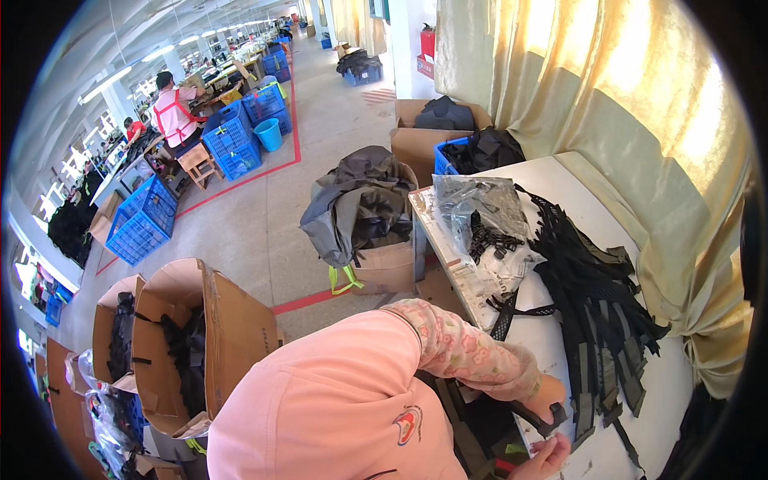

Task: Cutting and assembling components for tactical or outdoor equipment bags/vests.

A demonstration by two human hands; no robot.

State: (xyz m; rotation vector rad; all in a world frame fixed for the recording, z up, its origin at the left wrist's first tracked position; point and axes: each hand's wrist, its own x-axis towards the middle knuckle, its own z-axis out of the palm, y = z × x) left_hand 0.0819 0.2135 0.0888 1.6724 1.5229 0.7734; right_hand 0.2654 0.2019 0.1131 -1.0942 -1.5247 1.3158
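Note:
My left hand (547, 394), in a floral sleeve, is closed around a black strap (552, 418) at the near edge of the white table. Just below it, my right hand (547, 459) has its fingers pinched together close to the strap's end. What lies between those fingertips is too small to make out. Dark fabric (480, 424) hangs below the table edge beside my arm. To the right of my hands lies a spread pile of black mesh and grey webbing straps (592, 312).
A clear plastic bag (476, 200) and black plastic buckles (490, 238) sit farther up the white table (664, 392). Cartons with black goods (240, 336) stand at left, a stuffed carton (388, 268) beyond the table. Blue crates (144, 220) and a seated person (174, 112) are farther off.

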